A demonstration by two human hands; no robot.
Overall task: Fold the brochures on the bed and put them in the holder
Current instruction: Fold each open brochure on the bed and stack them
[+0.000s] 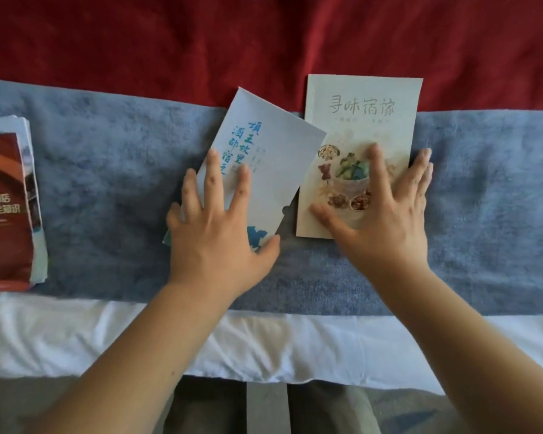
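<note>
Two folded brochures lie side by side on a blue blanket [107, 189] on the bed. The pale blue brochure [273, 151] with blue lettering is tilted, its upper right corner overlapping the cream brochure [361, 101], which shows food pictures. My left hand [220, 220] rests flat on the blue brochure's lower half, fingers spread. On the cream brochure's lower right part my right hand [386, 211] presses flat, its fingers reaching past the right edge. No holder is in view.
A stack of brochures [10, 208] with a red cover on top lies at the left edge of the blanket. A red cover [264, 42] spans the far side. A white sheet [264, 346] runs along the near bed edge.
</note>
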